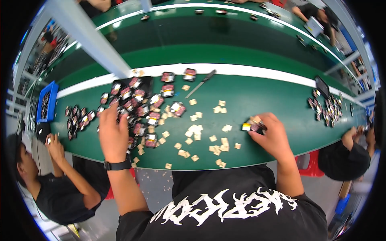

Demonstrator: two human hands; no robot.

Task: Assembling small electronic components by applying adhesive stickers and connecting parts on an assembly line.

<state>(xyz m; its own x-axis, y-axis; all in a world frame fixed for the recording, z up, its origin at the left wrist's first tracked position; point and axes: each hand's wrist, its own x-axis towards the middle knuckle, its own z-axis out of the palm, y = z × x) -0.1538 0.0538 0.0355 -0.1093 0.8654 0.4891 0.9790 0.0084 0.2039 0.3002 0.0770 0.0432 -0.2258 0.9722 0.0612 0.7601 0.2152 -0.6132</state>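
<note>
Small black-and-dark-red packages with pale labels (138, 94) are heaped on the left of the green table (241, 88). Over this heap's near left edge is my left hand (113, 134), thumb and fingers apart, with nothing visible between them. To the right, my right hand (274, 134) grips a small dark package (254, 126) with a yellow-and-white label between thumb and fingers. Beige bits show at the top of that package; whether they are attached cannot be made out. Many small beige squares (194, 130) lie scattered between my hands.
A black-handled knife (208, 76) lies near the far white ledge (241, 70). A black tray (146, 84) sits under the heap. A blue bin (47, 102) stands far left. Another package pile (327, 108) lies right. A grey post (88, 38) rises beyond. People sit on both sides.
</note>
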